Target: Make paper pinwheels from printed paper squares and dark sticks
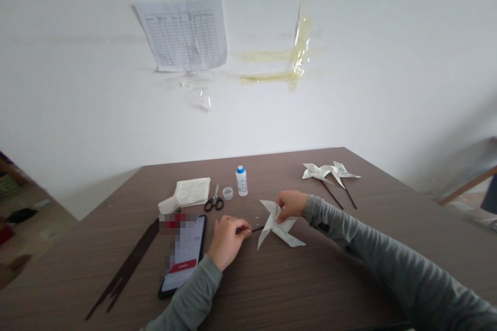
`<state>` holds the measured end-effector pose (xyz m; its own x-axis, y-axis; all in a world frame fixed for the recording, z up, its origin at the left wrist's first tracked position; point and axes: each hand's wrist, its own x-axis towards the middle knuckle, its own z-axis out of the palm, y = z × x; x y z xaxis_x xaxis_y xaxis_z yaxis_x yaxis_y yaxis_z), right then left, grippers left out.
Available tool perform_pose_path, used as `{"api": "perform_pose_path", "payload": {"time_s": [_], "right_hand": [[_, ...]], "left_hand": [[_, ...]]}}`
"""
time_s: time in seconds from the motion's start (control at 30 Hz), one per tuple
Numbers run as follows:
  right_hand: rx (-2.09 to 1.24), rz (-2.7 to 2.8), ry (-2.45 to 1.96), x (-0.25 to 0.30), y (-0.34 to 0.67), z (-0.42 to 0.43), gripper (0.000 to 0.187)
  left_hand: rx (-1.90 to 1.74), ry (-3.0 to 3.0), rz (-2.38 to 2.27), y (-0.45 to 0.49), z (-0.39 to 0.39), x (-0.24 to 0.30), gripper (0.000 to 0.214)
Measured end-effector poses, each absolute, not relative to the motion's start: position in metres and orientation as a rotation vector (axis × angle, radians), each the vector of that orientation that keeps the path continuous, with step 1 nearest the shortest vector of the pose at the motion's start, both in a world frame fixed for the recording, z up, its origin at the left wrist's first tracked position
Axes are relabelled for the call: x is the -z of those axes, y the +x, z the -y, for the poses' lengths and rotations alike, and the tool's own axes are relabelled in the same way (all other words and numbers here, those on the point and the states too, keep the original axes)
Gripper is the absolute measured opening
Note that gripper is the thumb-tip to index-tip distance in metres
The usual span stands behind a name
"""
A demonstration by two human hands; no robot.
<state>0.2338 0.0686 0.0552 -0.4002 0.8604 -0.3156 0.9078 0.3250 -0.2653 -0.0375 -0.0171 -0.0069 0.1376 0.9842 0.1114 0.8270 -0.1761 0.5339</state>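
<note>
Pinwheel point(280, 227) lies on worktop point(310, 289), right hand point(291, 204) fingers pinching its centre, left hand point(227, 240) fingers gripping stick point(256, 228) at it. Two finished pinwheels point(330, 171) lie behind; spare sticks point(124, 269) unused, so probably partway.

Paper pinwheel point(280, 228): white, faint printed text. Stick point(254, 229): dark brown. Sleeves grey-green, finely ribbed. Table point(295, 289): brown wood grain. Scissors point(214, 201): black handles. Glue bottle point(241, 181): white, blue cap. Phone point(182, 261): black frame, white screen, red band. Wall white; taped sheet point(181, 33) shows a grid table.
</note>
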Motion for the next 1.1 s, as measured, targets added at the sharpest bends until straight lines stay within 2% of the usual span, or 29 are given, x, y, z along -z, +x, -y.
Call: {"api": "perform_pose_path", "payload": {"time_s": [0.13,0.5,0.7,0.97,1.1], "right_hand": [[0.592,-2.467,1.641,-0.049,0.233,-0.068,0.012],[0.632,-2.421,1.636,-0.044,0.232,-0.07,0.023],[0.678,-2.461,1.675,-0.041,0.235,-0.073,0.028],[0.787,-2.427,1.76,-0.042,0.234,-0.07,0.02],[0.716,-2.372,1.824,-0.043,0.229,-0.066,0.022]], "left_hand": [[-0.474,2.047,-1.781,-0.034,0.019,0.003,0.021],[-0.347,2.045,-1.831,-0.026,0.022,-0.001,0.025],[-0.4,2.062,-1.792,-0.028,0.022,0.003,0.024],[-0.446,2.085,-1.818,-0.029,0.021,0.008,0.022],[-0.491,2.094,-1.813,-0.031,0.019,0.011,0.022]]}}
